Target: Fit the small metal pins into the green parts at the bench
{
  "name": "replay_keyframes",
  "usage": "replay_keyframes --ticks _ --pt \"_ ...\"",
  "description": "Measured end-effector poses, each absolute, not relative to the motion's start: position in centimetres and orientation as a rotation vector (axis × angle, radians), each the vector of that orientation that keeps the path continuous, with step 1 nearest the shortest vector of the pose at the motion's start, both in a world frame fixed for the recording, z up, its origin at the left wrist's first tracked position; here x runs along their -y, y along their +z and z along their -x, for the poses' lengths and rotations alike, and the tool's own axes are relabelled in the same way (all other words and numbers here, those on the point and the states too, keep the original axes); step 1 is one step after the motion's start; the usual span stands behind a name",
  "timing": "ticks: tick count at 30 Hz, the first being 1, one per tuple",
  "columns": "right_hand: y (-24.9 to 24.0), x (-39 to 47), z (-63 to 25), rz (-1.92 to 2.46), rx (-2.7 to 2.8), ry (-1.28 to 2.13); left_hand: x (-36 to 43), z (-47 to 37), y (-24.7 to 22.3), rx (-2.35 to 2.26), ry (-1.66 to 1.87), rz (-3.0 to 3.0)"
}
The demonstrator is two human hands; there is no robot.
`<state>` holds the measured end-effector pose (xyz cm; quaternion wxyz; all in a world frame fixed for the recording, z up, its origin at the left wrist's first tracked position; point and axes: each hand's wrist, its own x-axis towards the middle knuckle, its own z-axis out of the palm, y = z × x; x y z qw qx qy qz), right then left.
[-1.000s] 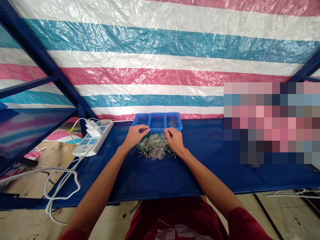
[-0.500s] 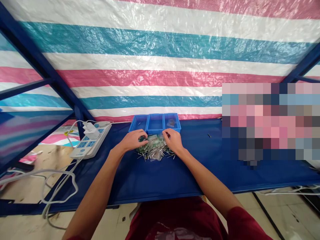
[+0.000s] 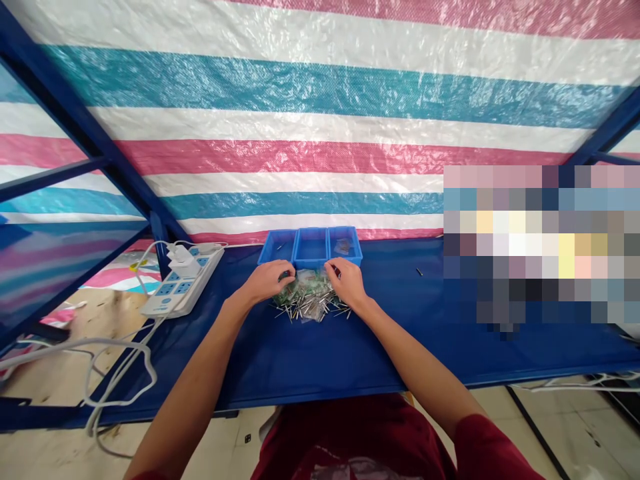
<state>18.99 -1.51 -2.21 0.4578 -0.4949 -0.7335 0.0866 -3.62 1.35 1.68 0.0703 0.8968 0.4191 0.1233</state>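
A loose pile of thin metal pins or screws [image 3: 300,307], mixed with small clear plastic bags [image 3: 315,309] and greenish pieces, lies on the blue table. My left hand [image 3: 267,280] rests at the pile's left side, thumb and fingers curled toward each other; whatever they pinch is too small to make out. At the pile's right edge my right hand [image 3: 346,283] has its fingers bent and pressed together, their tips partly hidden. Just behind both hands stands a blue three-compartment tray [image 3: 311,264]. Its right compartment holds a small clear bag [image 3: 343,246], its left one a tiny pin.
A white power strip [image 3: 183,290] with a plugged-in adapter [image 3: 183,261] sits on the left, its cables [image 3: 120,373] looping over the edge. One dark pin [image 3: 419,272] lies to the right. Striped plastic sheeting [image 3: 325,153] hangs behind the table. A blurred-out patch covers the right side.
My left hand has shifted slightly left, and its thumb has closed up toward the fingers. My right hand has hardly moved.
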Motion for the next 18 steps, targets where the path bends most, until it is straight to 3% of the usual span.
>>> replay_keyframes --ticks 12,18 --pt "-1.6 2.3 -18.7 0.990 1.890 0.263 0.9 -1.1 -0.1 -1.187 1.282 -2.154" --pt "-1.7 2.4 -18.5 0.943 1.918 0.239 1.3 -2.0 -0.6 -1.139 1.459 -1.705"
